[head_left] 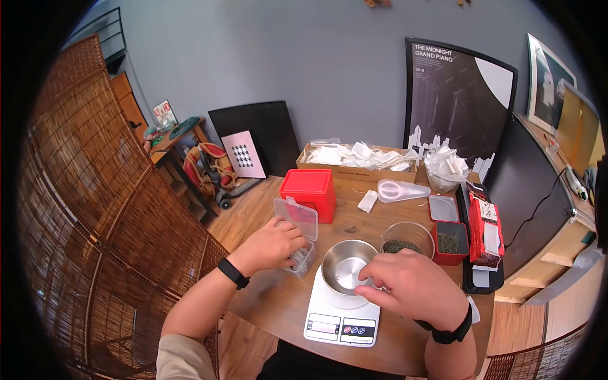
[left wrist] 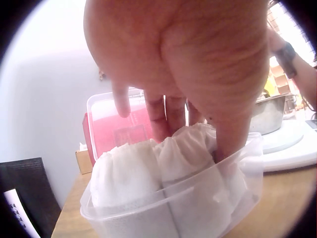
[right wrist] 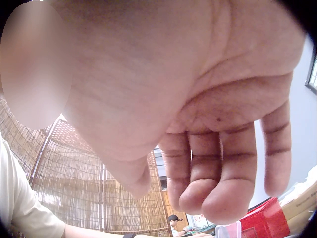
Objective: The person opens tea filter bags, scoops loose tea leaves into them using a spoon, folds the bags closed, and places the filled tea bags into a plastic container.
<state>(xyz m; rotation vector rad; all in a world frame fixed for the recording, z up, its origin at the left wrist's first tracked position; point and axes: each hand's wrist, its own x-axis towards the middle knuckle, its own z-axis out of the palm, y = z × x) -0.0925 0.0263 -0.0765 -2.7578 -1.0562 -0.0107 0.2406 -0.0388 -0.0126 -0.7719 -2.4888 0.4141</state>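
Note:
My left hand [head_left: 273, 243] reaches into a small clear plastic box [head_left: 308, 261] whose lid stands raised behind it. Plump white tea bags [left wrist: 128, 171] fill the box. In the left wrist view the thumb goes down beside one bag and the fingers lie behind its gathered top; the thumb tip is hidden. A steel bowl [head_left: 335, 253] sits on a white kitchen scale [head_left: 323, 304], with a few small bits at its bottom. Over the bowl's right side hovers my right hand [head_left: 415, 282], fingers loosely bent and nothing between them.
Beyond the clear box stands a red canister [head_left: 310, 196]. Right of the bowl are a clear bowl [head_left: 413, 229] of dried leaves and a red tin [head_left: 451, 252] of leaves. At the back lie a carton [head_left: 361, 174] of white pouches and scissors [head_left: 400, 191] in a case.

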